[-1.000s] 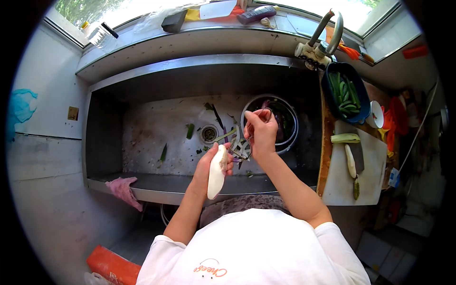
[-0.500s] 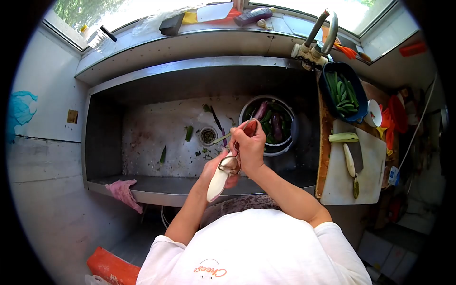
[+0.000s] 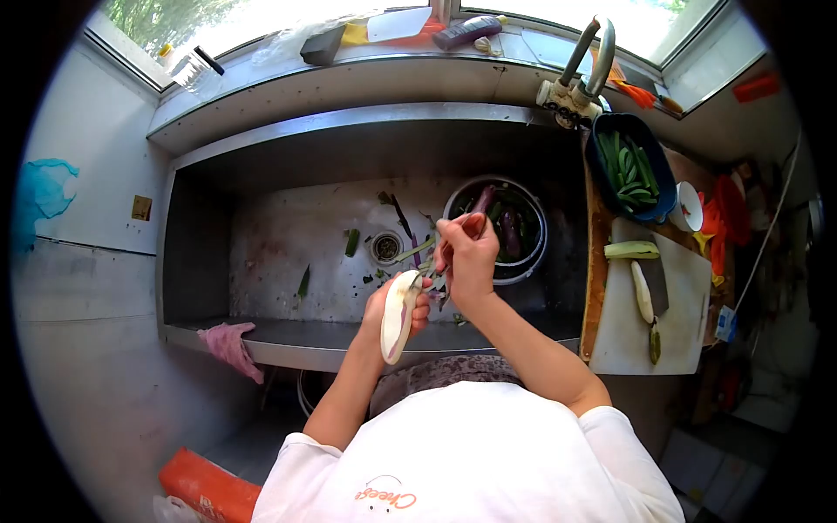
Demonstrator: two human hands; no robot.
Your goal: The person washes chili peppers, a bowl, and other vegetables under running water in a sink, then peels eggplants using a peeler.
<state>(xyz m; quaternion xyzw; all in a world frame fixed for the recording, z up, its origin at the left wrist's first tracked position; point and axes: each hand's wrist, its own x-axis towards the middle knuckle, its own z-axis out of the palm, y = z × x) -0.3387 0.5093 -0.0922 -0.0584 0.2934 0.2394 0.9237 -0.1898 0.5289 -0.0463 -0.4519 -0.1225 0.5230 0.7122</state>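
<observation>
My left hand [image 3: 375, 307] is wrapped round a mostly pale, peeled eggplant [image 3: 398, 324], with a strip of purple skin on its side. To the right and slightly above, my right hand [image 3: 469, 257] is closed round a peeler, whose handle is largely hidden by the fingers. Below both hands, peelings [image 3: 417, 253] lie on the sink floor near the drain [image 3: 385, 247]. Behind my right hand stands a round pot [image 3: 542, 228] holding purple eggplants [image 3: 511, 232] and green vegetables.
The metal sink [image 3: 296, 349] surrounds the work, with a pink cloth [image 3: 230, 349] over its front edge. At the right, a white cutting board [image 3: 663, 336] bears a knife [image 3: 652, 281] and vegetables. A blue basin [image 3: 670, 187] of green pieces sits behind it, beside the faucet [image 3: 571, 100].
My right hand has moved up and right, away from the eggplant, after bringing the peeler down onto it half a second ago. The eggplant has turned, showing a purple strip.
</observation>
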